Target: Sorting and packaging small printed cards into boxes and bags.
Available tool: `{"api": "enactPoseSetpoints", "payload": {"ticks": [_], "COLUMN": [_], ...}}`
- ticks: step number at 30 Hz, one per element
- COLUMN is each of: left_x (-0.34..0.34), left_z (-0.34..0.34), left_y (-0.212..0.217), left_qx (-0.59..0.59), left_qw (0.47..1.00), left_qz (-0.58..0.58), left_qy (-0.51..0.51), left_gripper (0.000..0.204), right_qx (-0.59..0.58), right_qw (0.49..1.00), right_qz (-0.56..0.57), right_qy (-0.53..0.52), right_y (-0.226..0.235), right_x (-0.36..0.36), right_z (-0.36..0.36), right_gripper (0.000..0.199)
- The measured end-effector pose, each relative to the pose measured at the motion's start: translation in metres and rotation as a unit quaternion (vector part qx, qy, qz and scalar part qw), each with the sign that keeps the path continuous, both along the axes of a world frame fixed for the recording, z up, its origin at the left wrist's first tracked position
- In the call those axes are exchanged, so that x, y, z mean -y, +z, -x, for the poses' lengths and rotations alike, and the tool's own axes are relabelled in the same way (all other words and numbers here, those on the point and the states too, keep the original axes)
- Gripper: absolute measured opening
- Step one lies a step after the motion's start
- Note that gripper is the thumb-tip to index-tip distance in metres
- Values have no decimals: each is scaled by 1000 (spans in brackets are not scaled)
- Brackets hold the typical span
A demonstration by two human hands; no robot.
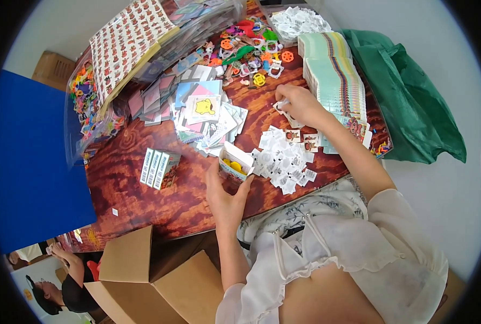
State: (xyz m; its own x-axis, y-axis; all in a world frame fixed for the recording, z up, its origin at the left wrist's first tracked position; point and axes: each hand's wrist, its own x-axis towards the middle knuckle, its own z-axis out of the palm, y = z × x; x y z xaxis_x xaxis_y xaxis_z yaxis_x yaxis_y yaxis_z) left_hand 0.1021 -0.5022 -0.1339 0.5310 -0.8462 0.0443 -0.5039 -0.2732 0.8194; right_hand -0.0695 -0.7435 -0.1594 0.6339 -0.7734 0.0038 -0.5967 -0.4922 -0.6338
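My left hand [225, 195] holds a small open box [235, 163] near the table's front edge; its white flap is up and yellow pieces show inside. My right hand [300, 103] reaches farther out and pinches a small white piece [282, 103] next to a long row of stacked cards [335, 78]. Between the hands lies a scatter of small white packets [283, 156], a few showing brown pictures.
Three closed small boxes [159, 168] lie to the left on the dark wooden table [143, 200]. Flat picture cards [205, 110], colourful plastic rings [251, 51] and sticker sheets [127, 43] fill the far side. A green bag [413, 102] sits right; an open cardboard carton [154, 281] stands below. Another person [62, 286] is at lower left.
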Motion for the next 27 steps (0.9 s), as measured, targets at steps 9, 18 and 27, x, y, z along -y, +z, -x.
{"api": "enactPoseSetpoints", "payload": {"ticks": [9,18,27], "left_x": [-4,1,2], "left_z": [6,13,17], "left_y": [2,2,1], "left_qx": [7,98,143], "left_qw": [1000,994,990], "left_qz": [-19,-5,0], "left_qy": [-20,-56,-17], "left_gripper": [71,73,76], "right_qx": [153,371,79], "right_qw": [985,894,989], "right_qz": [-68,-252,48], "right_qy": [-45,1,113], "right_y": [3,54,62], "right_x": [4,-71,-127], "right_z": [8,-22,-53], "right_gripper": [13,13,21]}}
